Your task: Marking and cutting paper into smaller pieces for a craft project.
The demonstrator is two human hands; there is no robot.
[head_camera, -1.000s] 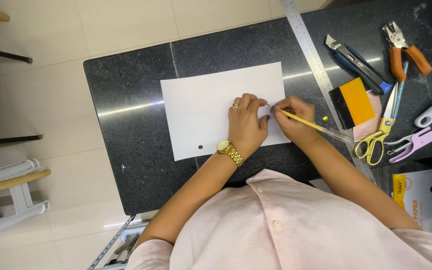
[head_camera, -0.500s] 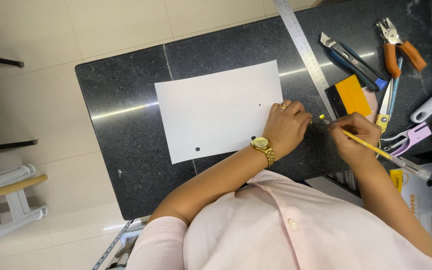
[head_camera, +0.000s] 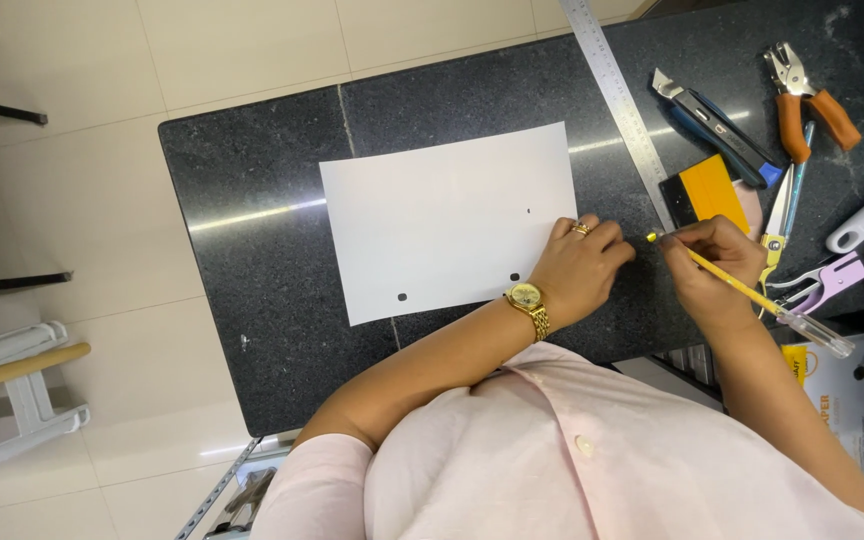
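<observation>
Head view: right hand [head_camera: 712, 262] gripped a yellow pencil [head_camera: 742, 291], tip toward nine o'clock. Left hand [head_camera: 580, 268] rested curled, apparently empty, on white paper [head_camera: 442, 220]; steel ruler [head_camera: 620, 100] at one o'clock.

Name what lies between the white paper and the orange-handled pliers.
In the head view, between white paper and pliers: steel ruler, blue utility knife.

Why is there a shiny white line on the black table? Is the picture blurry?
Head view: a light above reflects as a bright streak on the polished black table; the white paper is evenly lit, and the left hand and right hand look sharp.
</observation>
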